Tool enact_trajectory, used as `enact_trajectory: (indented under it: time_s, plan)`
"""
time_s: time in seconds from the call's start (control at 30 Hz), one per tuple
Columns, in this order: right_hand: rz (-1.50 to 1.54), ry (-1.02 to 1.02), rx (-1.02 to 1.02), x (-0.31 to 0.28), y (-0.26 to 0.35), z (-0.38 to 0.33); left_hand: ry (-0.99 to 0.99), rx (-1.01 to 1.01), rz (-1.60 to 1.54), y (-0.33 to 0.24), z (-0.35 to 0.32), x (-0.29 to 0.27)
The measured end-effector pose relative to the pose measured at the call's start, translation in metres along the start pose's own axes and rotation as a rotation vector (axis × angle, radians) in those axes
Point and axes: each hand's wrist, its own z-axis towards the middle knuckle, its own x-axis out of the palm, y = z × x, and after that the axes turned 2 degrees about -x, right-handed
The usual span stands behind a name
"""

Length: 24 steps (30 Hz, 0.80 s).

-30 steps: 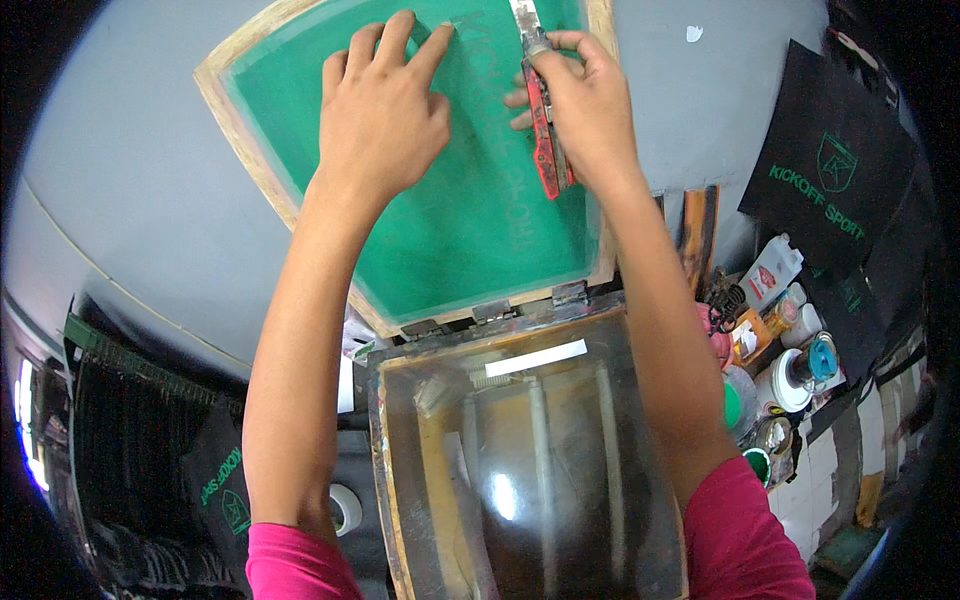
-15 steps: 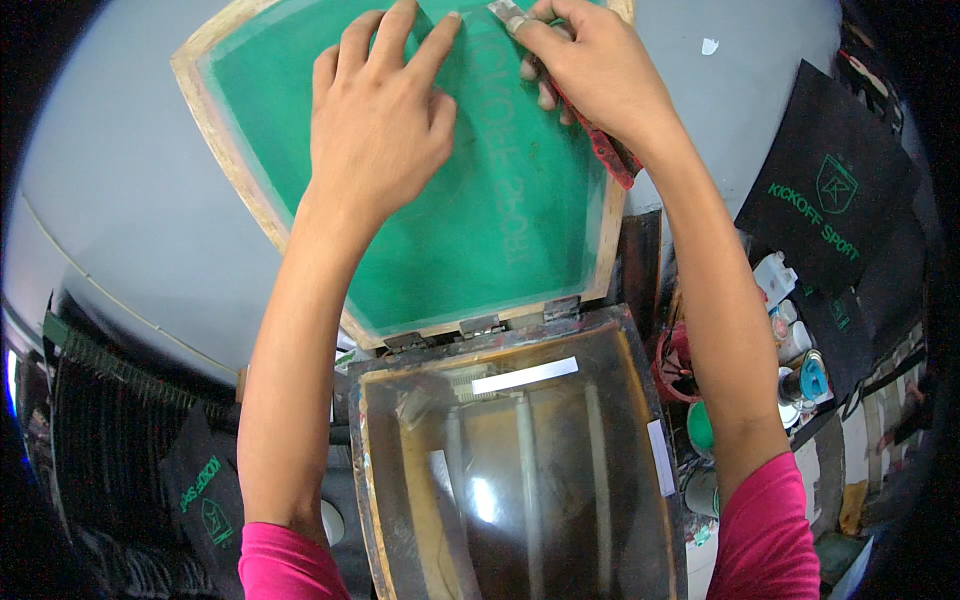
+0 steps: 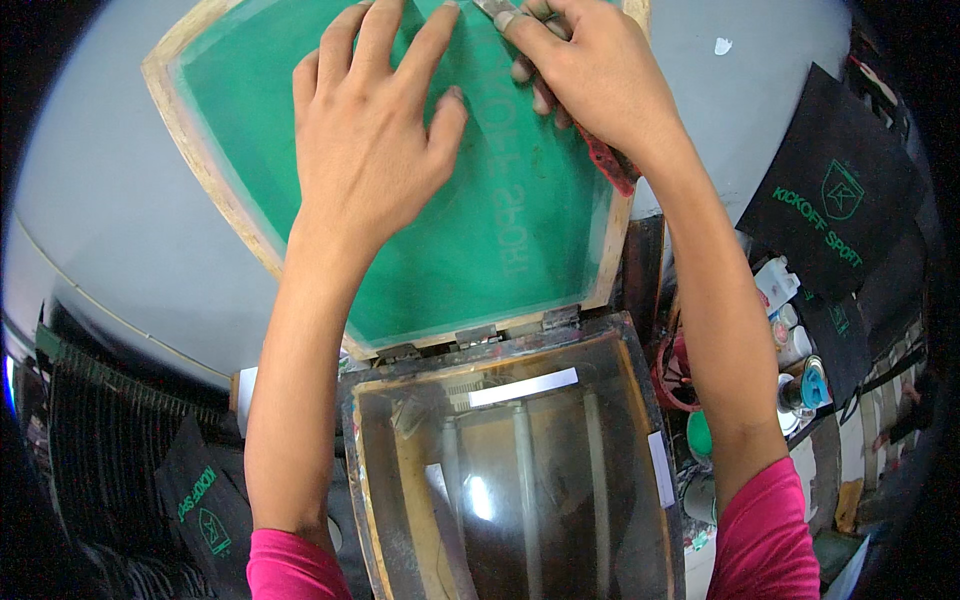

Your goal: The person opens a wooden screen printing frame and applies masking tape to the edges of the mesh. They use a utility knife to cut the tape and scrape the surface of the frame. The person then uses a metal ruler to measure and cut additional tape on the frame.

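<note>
A wood-framed silk screen (image 3: 400,290) with green mesh stands tilted up, hinged at its lower edge to the glass-topped box in front of me. Faint lettering runs down its mesh. My left hand (image 3: 375,150) lies over the left part of the mesh, fingers spread, with fingertips at the top edge of the picture. My right hand (image 3: 600,85) is closed round a red utility knife (image 3: 606,163). Its handle sticks out below the palm, and its metal end shows by the thumb, close to the mesh. The very tip leaves the picture.
The glass-topped box (image 3: 520,470) has light tubes inside and white strips on it. To the right are a red bucket (image 3: 672,375), several bottles and jars (image 3: 790,340), and black printed bags (image 3: 830,180). More black bags (image 3: 130,430) hang in a row at left. A grey wall rises behind.
My left hand's thumb has spread further from its palm. The right hand and knife have shifted slightly up the mesh. The whole view has moved a little.
</note>
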Motion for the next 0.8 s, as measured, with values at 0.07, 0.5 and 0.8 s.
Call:
enact_trajectory:
  time_s: [0.07, 0.5, 0.8]
  plan:
    - [-0.013, 0.008, 0.02, -0.001, 0.002, 0.0, -0.003, 0.0, -0.004, -0.001, 0.0, 0.001]
    - [-0.057, -0.006, 0.052, -0.001, 0.008, 0.002, 0.007, -0.005, 0.016, -0.003, -0.001, 0.001]
    - [-0.094, -0.016, 0.129, 0.002, 0.015, 0.005, 0.004, -0.03, 0.035, -0.008, -0.001, 0.001]
